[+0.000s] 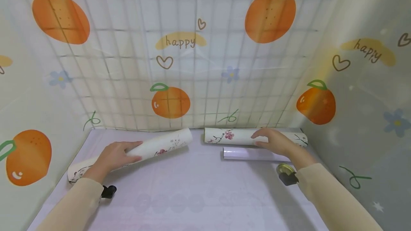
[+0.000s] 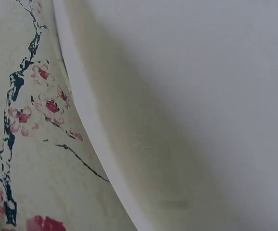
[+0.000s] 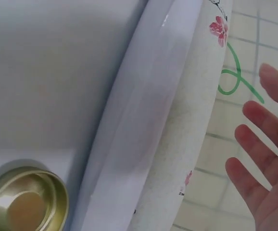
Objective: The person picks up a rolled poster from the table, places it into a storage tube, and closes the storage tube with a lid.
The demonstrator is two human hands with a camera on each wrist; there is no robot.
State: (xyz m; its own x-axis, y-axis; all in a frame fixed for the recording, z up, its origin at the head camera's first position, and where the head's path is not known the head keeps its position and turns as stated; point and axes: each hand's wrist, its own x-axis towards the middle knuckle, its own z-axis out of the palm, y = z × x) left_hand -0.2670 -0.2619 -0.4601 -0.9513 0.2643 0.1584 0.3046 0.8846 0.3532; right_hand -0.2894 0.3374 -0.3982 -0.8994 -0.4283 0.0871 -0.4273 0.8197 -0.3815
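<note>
Fingers of the left hand (image 1: 112, 156) wrap over the left blossom-printed roll (image 1: 170, 144), which slants across the left part of the table (image 1: 179, 188). The right hand (image 1: 273, 141) hangs over the right blossom-printed roll (image 1: 231, 136), its fingers spread and holding nothing; that roll lies at the back of the table, by the orange-printed curtain (image 1: 212, 92). Just in front of it sits a plain pale roll (image 1: 250, 154), with a gold round tin (image 3: 28, 202) near the wrist.

To handle the rolls well, the left hand should keep a light, even hold near the middle, since a hard squeeze could dent the tube and a hold off-centre would let one end dip. The right hand does best to come down squarely on its roll, thumb on the near side, without nudging the pale roll or brushing the tin with the sleeve.

Lettering on the curtain reads "happy", on the back and again on the right side. No brand or label is legible on the rolls or the tin.
</note>
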